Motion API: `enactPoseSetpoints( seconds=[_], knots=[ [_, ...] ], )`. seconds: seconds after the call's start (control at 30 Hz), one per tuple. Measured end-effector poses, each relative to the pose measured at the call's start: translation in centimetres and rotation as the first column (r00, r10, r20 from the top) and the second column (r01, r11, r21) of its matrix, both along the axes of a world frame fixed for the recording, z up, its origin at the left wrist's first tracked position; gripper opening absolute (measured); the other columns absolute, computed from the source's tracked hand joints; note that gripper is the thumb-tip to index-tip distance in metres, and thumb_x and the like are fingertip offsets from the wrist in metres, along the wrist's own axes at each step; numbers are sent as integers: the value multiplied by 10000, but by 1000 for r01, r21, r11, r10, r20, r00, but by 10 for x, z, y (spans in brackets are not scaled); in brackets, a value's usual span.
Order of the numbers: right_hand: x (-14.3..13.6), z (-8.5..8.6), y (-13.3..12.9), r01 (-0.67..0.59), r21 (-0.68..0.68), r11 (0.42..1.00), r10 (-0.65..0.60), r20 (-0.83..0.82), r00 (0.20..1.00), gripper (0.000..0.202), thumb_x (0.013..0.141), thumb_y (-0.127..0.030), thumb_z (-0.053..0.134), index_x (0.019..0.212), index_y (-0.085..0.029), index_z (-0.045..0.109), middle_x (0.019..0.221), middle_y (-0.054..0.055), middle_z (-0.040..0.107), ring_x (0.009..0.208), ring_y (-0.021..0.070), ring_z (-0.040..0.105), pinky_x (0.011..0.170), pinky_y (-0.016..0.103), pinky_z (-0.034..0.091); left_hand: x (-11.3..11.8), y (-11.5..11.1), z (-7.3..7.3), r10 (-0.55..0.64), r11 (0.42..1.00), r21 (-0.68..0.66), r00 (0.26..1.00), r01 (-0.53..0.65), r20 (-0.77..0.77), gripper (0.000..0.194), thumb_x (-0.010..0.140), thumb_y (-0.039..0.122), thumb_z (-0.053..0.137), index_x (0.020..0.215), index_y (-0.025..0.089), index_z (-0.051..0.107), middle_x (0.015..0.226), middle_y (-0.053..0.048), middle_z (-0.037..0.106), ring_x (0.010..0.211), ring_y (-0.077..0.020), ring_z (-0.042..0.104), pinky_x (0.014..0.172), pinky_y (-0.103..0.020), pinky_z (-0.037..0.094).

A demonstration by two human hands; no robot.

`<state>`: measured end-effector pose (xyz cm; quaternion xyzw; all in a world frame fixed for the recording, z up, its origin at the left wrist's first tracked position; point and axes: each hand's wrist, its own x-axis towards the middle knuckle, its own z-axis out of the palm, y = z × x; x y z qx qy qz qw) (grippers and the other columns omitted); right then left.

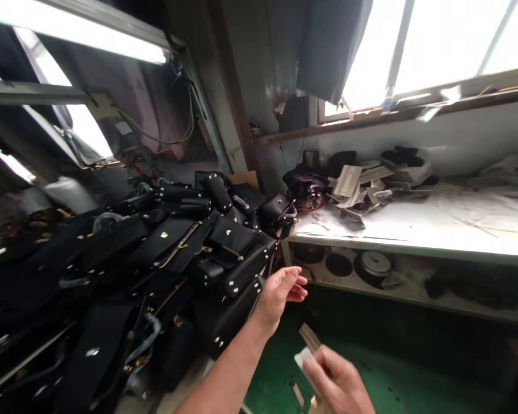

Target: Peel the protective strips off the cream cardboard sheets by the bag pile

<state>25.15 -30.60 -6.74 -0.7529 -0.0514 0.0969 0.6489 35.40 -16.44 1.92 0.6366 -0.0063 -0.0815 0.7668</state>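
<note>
My left hand (280, 293) is raised beside the pile of black handbags (242, 270), its fingers loosely curled and apart. I see nothing in it. Lower down, my right hand (339, 379) is closed on a flat tan strip (309, 337), perhaps cardboard. A small white piece (302, 357), like paper or cloth, sticks out by the thumb of the same hand. Motion blurs this hand a little, and its palm is hidden. The nearest handbags lie left of my left forearm, with gold-coloured fittings and wrapped handles.
Along the window wall runs a white-topped table (449, 230) with scrap pieces (349, 184) and a dark bundle (306, 187) on it. Round rolls (375, 264) sit on the shelf beneath. Scraps (299, 395) lie on the green floor (397, 356).
</note>
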Motion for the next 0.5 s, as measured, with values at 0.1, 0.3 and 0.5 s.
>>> enactPoseSetpoints(
  seconds=[0.1,0.3,0.5],
  knots=[
    [16,13,17,45,122,992,-41,-36,999,582,853,-732,606,601,-211,540,536,-18,512,518,132,458,513,264,351,-63,40,-34,46,998,-45,998,-48,-35,618,847,641,708,1187,125,709,1021,-120,728,838,-192,692,761,-305,545],
    [18,29,82,-215,130,968,219,-19,975,551,862,-667,661,593,-200,549,565,-24,483,568,127,415,539,262,324,-145,79,-56,271,958,-94,962,-270,2,453,689,461,916,994,150,792,879,-62,704,797,-190,657,781,-324,534],
    [-13,27,144,-539,-70,840,543,75,836,427,915,-629,616,864,-213,700,799,25,661,729,192,563,641,301,415,-202,130,-58,650,740,91,743,-667,161,231,835,408,802,903,187,811,946,-64,720,919,-207,660,826,-286,509]
  ],
)
